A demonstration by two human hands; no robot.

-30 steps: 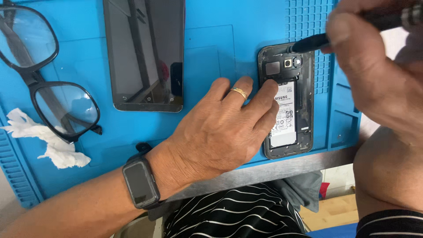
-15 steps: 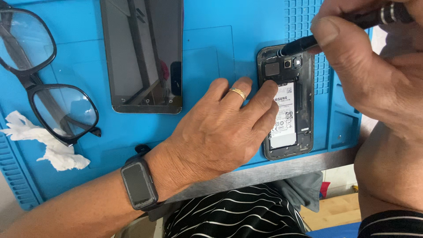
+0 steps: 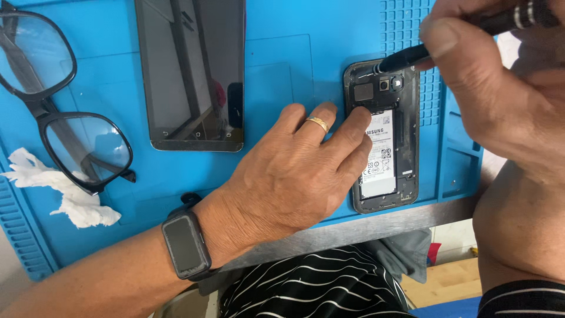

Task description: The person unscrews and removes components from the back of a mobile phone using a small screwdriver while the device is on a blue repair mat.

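Right hand [image 3: 494,82], upper right of frame: fingers curled tight around a black precision screwdriver [image 3: 412,56]. Shaft slants down-left from the hand, and the tip sits at the top edge of the opened phone [image 3: 385,135], just above the camera module [image 3: 385,85]. Whether the tip is seated in a screw is too small to tell.

Phone lies centre-right, back cover off, long axis running top to bottom of frame and tilted slightly. The battery [image 3: 378,153] fills its middle. The phone's top end is the one nearer the right hand, so the work point is down and left of that hand.

Left hand [image 3: 294,176], centre of frame: flat, palm down, fingers spread, gripping nothing. Its fingertips press on the phone's left edge and the upper part of the battery, pinning it to the blue silicone work mat [image 3: 282,59]. Gold ring [image 3: 319,123] on one finger, dark smartwatch [image 3: 183,244] on the wrist.

Further out: a second phone [image 3: 191,70] screen-up, top centre, well apart from the open one. Black-framed glasses [image 3: 59,112] at far left. Crumpled white tissue [image 3: 65,194] at lower left, just beside the glasses.
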